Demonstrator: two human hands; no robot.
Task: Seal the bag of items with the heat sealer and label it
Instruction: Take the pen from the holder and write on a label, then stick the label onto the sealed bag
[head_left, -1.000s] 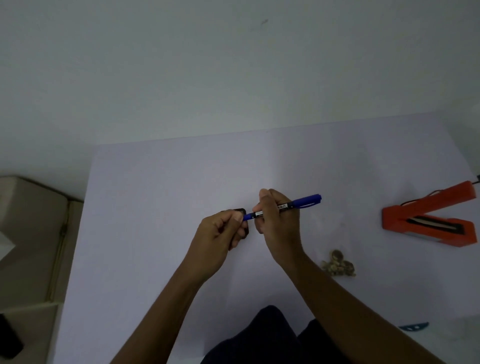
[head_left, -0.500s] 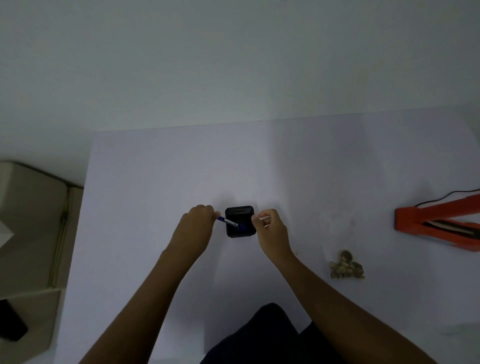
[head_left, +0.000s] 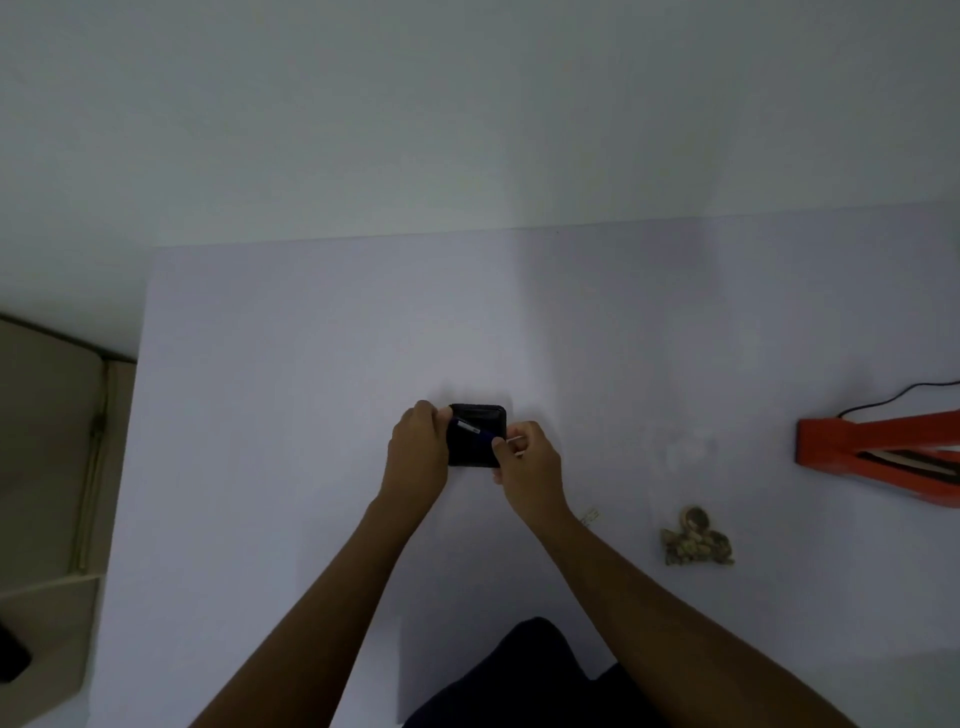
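Note:
A small black box (head_left: 480, 447) lies on the pale table (head_left: 291, 415) at the centre. My left hand (head_left: 418, 449) is closed around its left edge. My right hand (head_left: 530, 465) is closed at the box's right edge, holding a blue pen (head_left: 474, 429) that slants across the box toward my left hand. A thin white strip (head_left: 515, 440) shows at my right fingertips. The clear bag of brownish items (head_left: 696, 541) lies to the right, apart from both hands. At the far right, the orange heat sealer (head_left: 878, 441) stands with its arm raised.
A black cable (head_left: 904, 392) runs from the sealer off the right edge. A small white scrap (head_left: 591, 516) lies by my right forearm. Beige furniture (head_left: 52, 467) stands beyond the table's left edge, with a dark object (head_left: 10, 660) on it. A wall backs the table.
A second ago both hands held the pen above the table. They have since come down onto the black box, and the pen now slants across it between them. The view shifted slightly left.

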